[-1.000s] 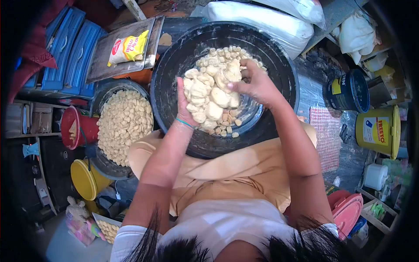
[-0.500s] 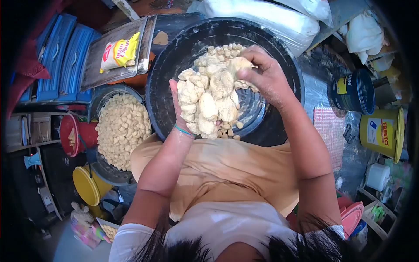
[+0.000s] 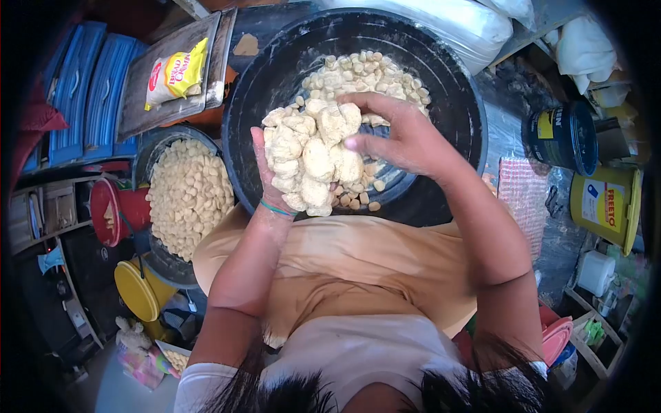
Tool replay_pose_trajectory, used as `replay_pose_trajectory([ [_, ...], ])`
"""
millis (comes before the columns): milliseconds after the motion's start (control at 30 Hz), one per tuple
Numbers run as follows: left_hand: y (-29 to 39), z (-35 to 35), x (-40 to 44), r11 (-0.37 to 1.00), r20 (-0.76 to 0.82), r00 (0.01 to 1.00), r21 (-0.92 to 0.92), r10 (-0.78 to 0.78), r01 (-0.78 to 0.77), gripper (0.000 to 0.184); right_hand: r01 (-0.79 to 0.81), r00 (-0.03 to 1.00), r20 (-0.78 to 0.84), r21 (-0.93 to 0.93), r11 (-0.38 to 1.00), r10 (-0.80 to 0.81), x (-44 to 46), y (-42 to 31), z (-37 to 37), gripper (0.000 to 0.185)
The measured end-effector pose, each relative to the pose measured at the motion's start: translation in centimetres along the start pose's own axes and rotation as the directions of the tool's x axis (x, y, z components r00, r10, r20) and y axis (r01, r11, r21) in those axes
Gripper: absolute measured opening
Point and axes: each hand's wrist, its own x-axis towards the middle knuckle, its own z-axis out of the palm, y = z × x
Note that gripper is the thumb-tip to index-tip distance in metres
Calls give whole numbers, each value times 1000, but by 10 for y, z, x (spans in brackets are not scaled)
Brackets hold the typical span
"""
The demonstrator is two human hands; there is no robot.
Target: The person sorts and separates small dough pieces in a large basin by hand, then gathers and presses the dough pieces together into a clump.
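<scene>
A heaped pile of pale, crumb-coated dough pieces point(image 3: 317, 158) rests on my left hand point(image 3: 267, 172), whose palm and most fingers are hidden beneath it. My right hand point(image 3: 403, 134) reaches in from the right, thumb and fingers around a coated piece at the pile's upper right edge. Both hands are over a large black basin point(image 3: 461, 124). Inside the basin, small round dough pieces point(image 3: 372, 76) lie in a heap behind the hands, and several browner small pieces point(image 3: 358, 196) lie near its front edge.
To the left, a dark tub point(image 3: 162, 265) holds many round dough pieces. A yellow bag point(image 3: 176, 74) lies on a tray point(image 3: 131, 117). Red point(image 3: 134, 210) and yellow point(image 3: 138, 289) buckets stand at left, dark point(image 3: 564, 138) and yellow-green point(image 3: 602, 206) buckets at right. White sacks point(image 3: 447, 27) lie behind.
My right hand has moved left and down from over the basin's heap to the pile. The pile on my left hand has shifted slightly left in view.
</scene>
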Motion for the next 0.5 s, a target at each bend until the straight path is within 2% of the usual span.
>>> replay_pose_trajectory([
  [33,1,-1,-2,1000,-1,1000,11,-12,12,101,-52,998,-35,43,998,53,1,1,2,43],
  [100,-5,6,-3,998,-151,988,60,9,0,100,-146,982,-99,128,981,159,5,3,1,38],
  [200,-12,26,-1,993,-157,987,120,20,-1,100,-34,939,-275,524,851,207,8,2,0,29],
  [233,-12,25,-2,991,-214,976,133,46,-17,100,54,933,-325,548,834,153,8,1,2,26],
  [333,-13,19,-6,985,-281,956,168,78,-31,100,138,893,-431,540,830,132,8,-14,7,26],
  [400,-14,8,-12,975,-270,960,221,70,-9,96,124,923,-383,230,965,-28,8,-5,16,27],
  [433,-14,3,-14,969,-264,962,247,65,2,94,127,936,-338,61,990,-100,9,-4,19,28],
  [467,-16,-2,-16,958,-288,954,288,77,9,92,-10,964,-267,25,1000,17,2,-6,27,27],
  [500,-18,-7,-18,944,-312,946,328,91,18,89,-4,974,-227,90,996,24,-1,-2,39,27],
])
